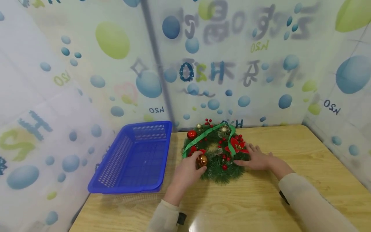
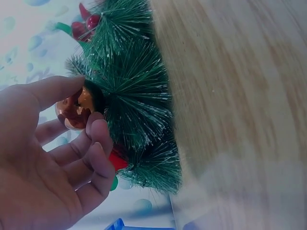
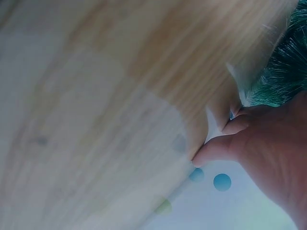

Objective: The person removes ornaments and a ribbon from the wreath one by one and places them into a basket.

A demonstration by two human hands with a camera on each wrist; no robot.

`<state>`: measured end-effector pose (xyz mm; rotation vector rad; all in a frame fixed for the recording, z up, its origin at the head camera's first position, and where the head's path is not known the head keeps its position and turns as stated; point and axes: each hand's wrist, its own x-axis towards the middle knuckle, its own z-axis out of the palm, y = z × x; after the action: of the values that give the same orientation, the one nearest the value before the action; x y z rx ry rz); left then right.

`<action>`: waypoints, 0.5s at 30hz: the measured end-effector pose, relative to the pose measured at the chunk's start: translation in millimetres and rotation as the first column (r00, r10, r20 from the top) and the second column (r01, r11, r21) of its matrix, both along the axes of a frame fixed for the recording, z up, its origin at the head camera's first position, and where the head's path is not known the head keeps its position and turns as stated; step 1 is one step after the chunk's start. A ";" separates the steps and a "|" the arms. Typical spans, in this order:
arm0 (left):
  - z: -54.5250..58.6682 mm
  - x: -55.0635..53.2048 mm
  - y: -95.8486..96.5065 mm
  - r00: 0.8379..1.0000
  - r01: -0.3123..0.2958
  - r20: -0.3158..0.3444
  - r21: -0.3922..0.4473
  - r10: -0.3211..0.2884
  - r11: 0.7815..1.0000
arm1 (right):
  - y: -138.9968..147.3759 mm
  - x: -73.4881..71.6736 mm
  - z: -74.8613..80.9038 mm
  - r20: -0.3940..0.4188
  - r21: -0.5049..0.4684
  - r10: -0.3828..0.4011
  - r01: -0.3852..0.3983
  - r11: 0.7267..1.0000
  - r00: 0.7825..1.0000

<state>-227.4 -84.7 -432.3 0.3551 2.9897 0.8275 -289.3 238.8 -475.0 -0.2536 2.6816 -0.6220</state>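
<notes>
A green Christmas wreath [image 1: 221, 174] lies on the wooden table, trimmed with red berries, red flowers, baubles and a loose green ribbon [image 1: 203, 134]. My left hand [image 1: 185, 170] pinches a shiny copper-gold bauble [image 1: 202, 160] between thumb and fingers at the wreath's front left. Seen from the left wrist, that bauble [image 2: 76, 111] sits right against the pine needles. On the opposite side, my right hand [image 1: 258, 159] is spread at the wreath's edge, thumb over the needles near a red flower [image 1: 238, 145]. The right wrist view shows its fingertips low by the tabletop.
A blue plastic basket [image 1: 166, 151] with slotted walls stands left of the wreath. Behind the table [image 1: 232, 206] hangs a white sheet [image 1: 185, 106] printed with blue and green dots, and similar sheets close off both sides.
</notes>
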 end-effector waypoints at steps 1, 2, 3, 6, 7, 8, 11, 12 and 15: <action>0.7 0.2 -0.7 1.000 -0.004 -0.003 0.007 0.004 1.000 | -1.0 0.4 1.1 -0.001 0.010 -0.002 0.002 1.000 1.000; 1.2 0.1 -1.3 1.000 -0.005 -0.008 0.011 0.005 1.000 | -1.3 0.3 1.5 -0.005 0.016 0.004 -0.004 1.000 1.000; 1.9 0.2 -1.9 1.000 -0.009 -0.009 0.014 0.009 1.000 | -2.3 1.7 4.2 -0.004 0.021 0.010 -0.009 1.000 1.000; 4.3 0.7 -3.1 1.000 -0.015 -0.019 0.013 0.015 1.000 | -3.3 2.3 6.0 -0.004 0.027 0.003 -0.003 1.000 1.000; 5.2 0.9 -3.3 1.000 -0.016 -0.021 0.016 0.016 1.000 | -3.1 2.3 6.2 -0.005 0.025 0.002 -0.002 1.000 1.000; 6.0 1.1 -3.5 1.000 -0.016 -0.023 0.016 0.017 1.000 | -3.0 2.5 6.4 -0.006 0.025 0.002 -0.002 1.000 1.000; 8.1 1.8 -4.1 0.999 -0.023 -0.025 0.022 0.024 0.999 | -2.7 3.3 7.2 -0.004 0.019 -0.002 0.002 1.000 1.000; 8.7 2.0 -4.5 0.999 -0.025 -0.025 0.026 0.025 0.999 | -2.5 3.4 7.0 -0.006 0.023 0.002 -0.002 1.000 1.000; 9.8 1.9 -5.5 0.999 -0.026 -0.029 0.031 0.027 0.999 | -2.8 4.9 7.6 -0.007 0.031 0.002 -0.002 1.000 1.000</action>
<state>-225.5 -90.2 -422.6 0.3316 3.0187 0.8791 -284.4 236.0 -467.5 -0.2502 2.6951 -0.5796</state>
